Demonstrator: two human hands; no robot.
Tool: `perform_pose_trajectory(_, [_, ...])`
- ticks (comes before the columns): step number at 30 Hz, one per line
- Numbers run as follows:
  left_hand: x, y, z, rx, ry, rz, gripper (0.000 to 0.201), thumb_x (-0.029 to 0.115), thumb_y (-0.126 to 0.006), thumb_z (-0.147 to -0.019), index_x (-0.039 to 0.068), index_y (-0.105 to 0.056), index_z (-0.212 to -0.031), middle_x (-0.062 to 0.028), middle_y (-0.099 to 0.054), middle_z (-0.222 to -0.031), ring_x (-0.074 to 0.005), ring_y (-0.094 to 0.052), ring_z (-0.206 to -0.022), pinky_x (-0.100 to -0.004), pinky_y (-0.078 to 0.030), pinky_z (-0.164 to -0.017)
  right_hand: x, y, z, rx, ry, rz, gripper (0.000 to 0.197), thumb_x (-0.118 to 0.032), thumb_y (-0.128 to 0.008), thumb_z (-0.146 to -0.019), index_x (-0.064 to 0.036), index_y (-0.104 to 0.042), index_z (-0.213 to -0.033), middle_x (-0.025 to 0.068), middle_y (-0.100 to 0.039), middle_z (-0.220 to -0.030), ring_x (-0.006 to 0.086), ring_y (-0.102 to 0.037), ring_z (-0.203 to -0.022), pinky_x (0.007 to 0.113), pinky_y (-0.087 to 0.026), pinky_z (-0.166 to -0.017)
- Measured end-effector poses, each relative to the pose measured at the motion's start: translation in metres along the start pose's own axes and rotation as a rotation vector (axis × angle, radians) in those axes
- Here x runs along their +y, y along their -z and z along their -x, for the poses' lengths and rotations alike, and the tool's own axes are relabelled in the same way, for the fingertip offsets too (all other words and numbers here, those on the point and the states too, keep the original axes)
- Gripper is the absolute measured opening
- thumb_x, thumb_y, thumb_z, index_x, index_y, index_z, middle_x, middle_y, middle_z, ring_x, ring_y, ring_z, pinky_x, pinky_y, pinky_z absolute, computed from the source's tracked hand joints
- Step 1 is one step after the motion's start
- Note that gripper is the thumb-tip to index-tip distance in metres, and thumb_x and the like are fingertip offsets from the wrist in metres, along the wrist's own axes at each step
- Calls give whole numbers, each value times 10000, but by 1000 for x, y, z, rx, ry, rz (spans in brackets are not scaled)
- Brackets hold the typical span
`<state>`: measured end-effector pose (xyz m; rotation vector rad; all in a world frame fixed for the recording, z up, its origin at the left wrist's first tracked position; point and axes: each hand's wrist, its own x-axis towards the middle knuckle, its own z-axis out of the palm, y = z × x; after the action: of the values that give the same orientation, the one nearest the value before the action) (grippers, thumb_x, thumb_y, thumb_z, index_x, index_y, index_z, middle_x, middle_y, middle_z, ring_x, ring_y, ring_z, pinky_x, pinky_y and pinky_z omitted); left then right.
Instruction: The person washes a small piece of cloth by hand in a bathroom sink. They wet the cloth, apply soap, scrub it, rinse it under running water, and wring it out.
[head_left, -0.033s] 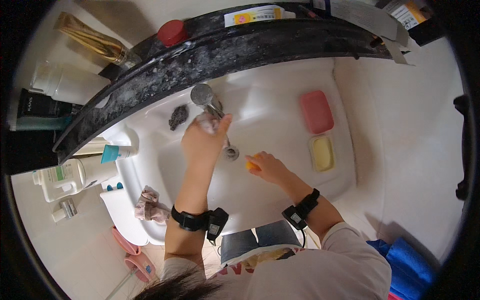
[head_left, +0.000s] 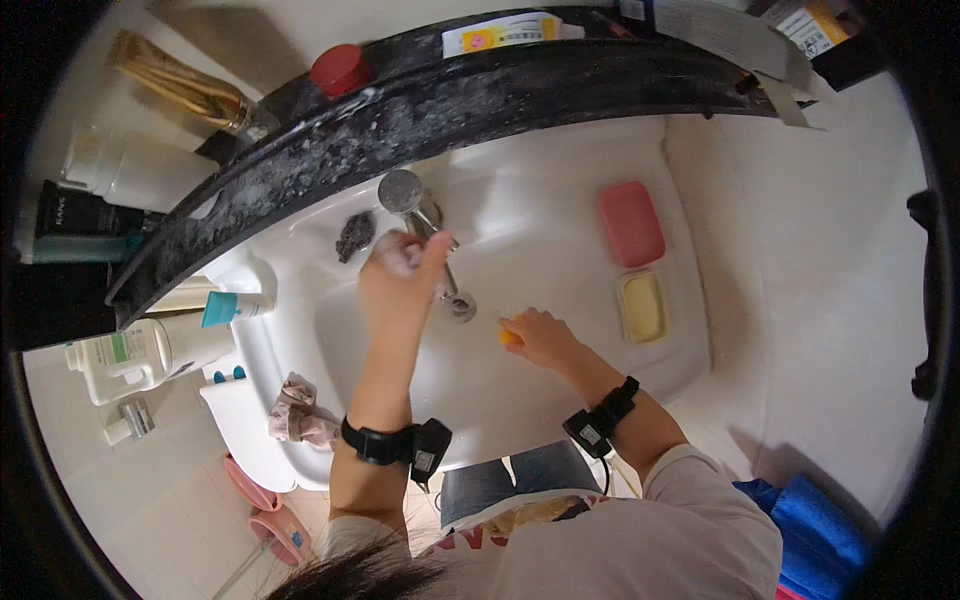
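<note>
My left hand (head_left: 395, 290) is just left of the chrome tap (head_left: 402, 192), over the white washbasin (head_left: 560, 400). Its fingers curl around a whitish bundle (head_left: 402, 260), perhaps wet or soapy, with the thumb sticking up. Blur and the fingers hide what kind of thing this is. Low over the basin's middle, to the right of the drain (head_left: 460, 307), my right hand (head_left: 545, 338) grips a small orange block (head_left: 511, 329). Fingers cover most of that block.
A pink soap box (head_left: 631, 224) and a dish of pale yellow soap (head_left: 643, 307) lie on the right side. Dark mesh (head_left: 355, 236) sits behind my left hand; a crumpled pinkish cloth (head_left: 300, 412) is on the left rim. A black shelf (head_left: 480, 95) crosses the back.
My left hand has shifted slightly left, away from the tap, with the whitish bundle. My right hand has moved a little to the right, still gripping the orange block.
</note>
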<state>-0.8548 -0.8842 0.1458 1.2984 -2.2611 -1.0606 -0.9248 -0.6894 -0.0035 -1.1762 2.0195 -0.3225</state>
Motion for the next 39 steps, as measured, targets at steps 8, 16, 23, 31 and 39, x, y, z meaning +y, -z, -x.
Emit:
perform_pose_trajectory(8, [-59, 32, 56, -31, 481, 1394, 326, 376, -515, -900, 50, -508, -919, -32, -492, -717, -152, -496, -620, -267, -408, -471, 55, 111, 16, 855, -162, -42, 595, -226, -627, -796, -37, -356, -1291, 228, -474, -1200, 392, -463, -1097, 435, -419, -908])
perform_pose_trajectory(16, [-91, -3, 93, -327, 435, 1414, 323, 292, -609, -837, 91, -495, -1063, -56, -541, -908, -203, -561, -832, -364, -519, -647, 116, 136, -12, 818, -358, 240, 604, -260, -627, -812, -79, -370, -1327, 228, -429, -1292, 413, -422, -1157, 475, -373, -965])
perform_pose_trajectory(23, [-77, -64, 106, -152, 562, 1249, 289, 231, -610, -870, 98, -434, -1057, -74, -563, -989, -184, -603, -833, -331, -537, -670, 6, 47, 12, 745, 94, -390, 421, -182, -548, -896, -77, -442, -1289, 107, -544, -1165, 240, -493, -1117, 345, -376, -959])
perform_pose_trajectory(31, [-82, -84, 97, -147, 414, 362, 430, 399, -557, -874, -26, -598, -817, -129, -619, -719, -166, -602, -682, -310, -470, -596, -74, -13, 1, 549, -117, -1189, 277, -291, -501, -934, -42, -491, -1054, 42, -536, -871, 105, -503, -753, 249, -429, -649])
perform_pose_trajectory(39, [-103, -71, 87, -288, 592, 161, 632, 555, -504, -838, -61, -613, -745, -244, -595, -646, -378, -628, -638, -420, -473, -556, -89, -21, -7, 526, -15, -997, 292, -337, -495, -924, -45, -507, -939, 56, -544, -680, 129, -501, -530, 288, -415, -457])
